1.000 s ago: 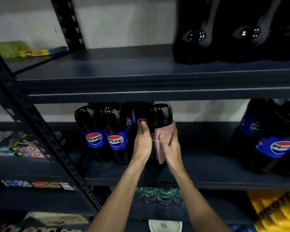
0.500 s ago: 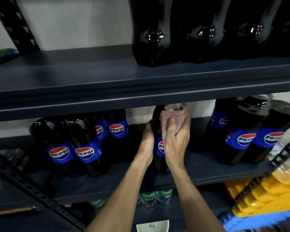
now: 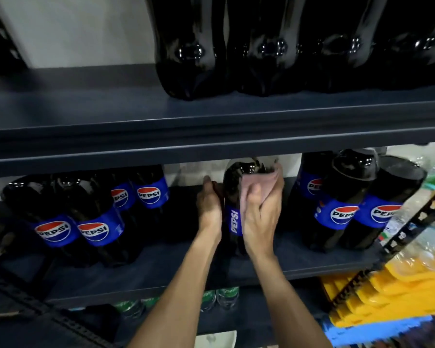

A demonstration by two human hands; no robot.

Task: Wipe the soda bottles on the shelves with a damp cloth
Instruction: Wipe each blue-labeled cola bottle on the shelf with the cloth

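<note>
Now: both hands on one Pepsi bottle, mid-shelf

Right at the middle of the middle shelf (image 3: 299, 262), a little back from its front edge, we have one Pepsi bottle (image 3: 232, 189) standing upright. Its blue label is turned so the name reads vertically. Our right hand (image 3: 261, 219) clasps a pink cloth (image 3: 260, 178) against the bottle's right shoulder, above the label. The thumb lies across the cloth and the fingers curl round with it toward the back. The bottle's cap is hidden behind the front lip of the upper shelf (image 3: 86, 121). Our left hand (image 3: 209, 204) grips the bottle by its left side, with the fingers wrapped behind it where we cannot see their tips.

Toward the shelf's left end stands a left group of bottles (image 3: 96, 222), two in front and two farther back, labels facing us, well apart from the one we hold. Toward the right end a right cluster of bottles (image 3: 342, 212) stands packed together, near our right hand. Just beyond them a perforated black upright (image 3: 412, 222) crosses the shelf's right end.

On the upper shelf a row of large dark bottles (image 3: 261, 59) runs from the middle to the right end, with only their lower parts in view. A pale wall (image 3: 73, 28) shows behind the bare left part. Under the middle shelf's front edge, small green-labelled bottles (image 3: 224, 296) peek out between our forearms. Yellow packs (image 3: 387, 297) are stacked at the lower right.
</note>
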